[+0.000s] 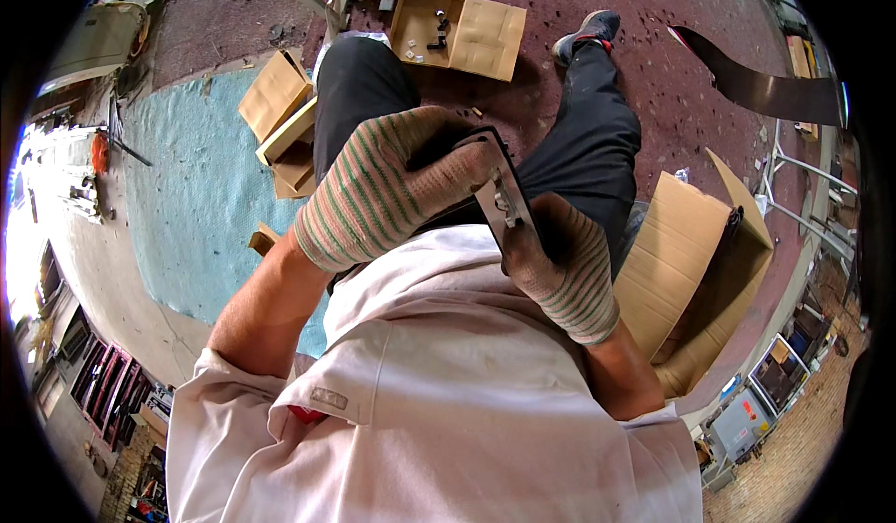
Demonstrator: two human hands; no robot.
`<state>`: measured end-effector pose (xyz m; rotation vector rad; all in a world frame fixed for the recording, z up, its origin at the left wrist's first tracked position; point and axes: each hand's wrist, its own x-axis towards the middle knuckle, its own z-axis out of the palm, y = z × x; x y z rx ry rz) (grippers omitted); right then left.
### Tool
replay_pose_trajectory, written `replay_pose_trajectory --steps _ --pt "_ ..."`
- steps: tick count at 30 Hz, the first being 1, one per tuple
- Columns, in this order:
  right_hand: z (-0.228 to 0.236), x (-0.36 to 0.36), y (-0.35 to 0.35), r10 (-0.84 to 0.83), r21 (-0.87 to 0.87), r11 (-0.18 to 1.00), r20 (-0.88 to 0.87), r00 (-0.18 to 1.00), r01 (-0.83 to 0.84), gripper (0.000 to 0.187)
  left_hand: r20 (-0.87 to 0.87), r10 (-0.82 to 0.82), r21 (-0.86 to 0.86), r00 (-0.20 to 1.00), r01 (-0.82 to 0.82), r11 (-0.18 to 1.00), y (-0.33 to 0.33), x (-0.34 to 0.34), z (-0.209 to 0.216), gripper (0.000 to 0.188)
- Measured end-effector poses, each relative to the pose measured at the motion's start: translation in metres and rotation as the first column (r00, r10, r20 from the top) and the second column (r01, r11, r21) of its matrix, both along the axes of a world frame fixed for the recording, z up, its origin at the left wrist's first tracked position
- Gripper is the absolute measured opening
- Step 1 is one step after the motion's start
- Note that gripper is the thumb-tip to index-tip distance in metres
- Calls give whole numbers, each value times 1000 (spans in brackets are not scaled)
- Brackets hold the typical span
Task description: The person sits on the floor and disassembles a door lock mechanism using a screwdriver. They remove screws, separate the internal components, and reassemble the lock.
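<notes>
Both of my hands wear striped knit work gloves and hold a flat rectangular plate (492, 208) with a shiny face and a dark rim, tilted above my lap. My left hand (378, 187) grips its upper end, thumb lying across the face. Closed on the lower part is my right hand (571, 266), its thumb near the bottom edge and its other fingers mostly hidden behind. A small light metal fitting (505, 202) shows on the plate's face between the two hands. The plate's back is hidden.
An open shallow cardboard box (485, 38) with small black and white parts lies on the reddish floor ahead. Large open cardboard box (667, 252) stands at my right; smaller cardboard pieces (277, 103) lie left beside a blue mat (205, 187). A dark curved strip (765, 84) is at far right.
</notes>
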<state>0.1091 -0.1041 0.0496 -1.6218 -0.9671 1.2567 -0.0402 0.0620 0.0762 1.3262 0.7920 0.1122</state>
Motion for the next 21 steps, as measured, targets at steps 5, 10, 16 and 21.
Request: replay_pose_trajectory --steps 5,10,16,21 --pt "13 -5 12 -110 -131 986 -11 994 107 11 47 71 -139 996 -64 988 -2 -1 -3 35" --pt "-2 -5 6 -48 -37 998 -72 996 46 22 5 46 -140 999 -45 989 -2 0 -3 34" --pt "7 -4 9 -56 20 998 -103 993 58 22 31 -32 -89 999 35 995 2 -5 -3 34" --pt "12 2 10 -26 50 998 -118 993 32 24 58 -106 21 993 105 994 2 -3 7 35"
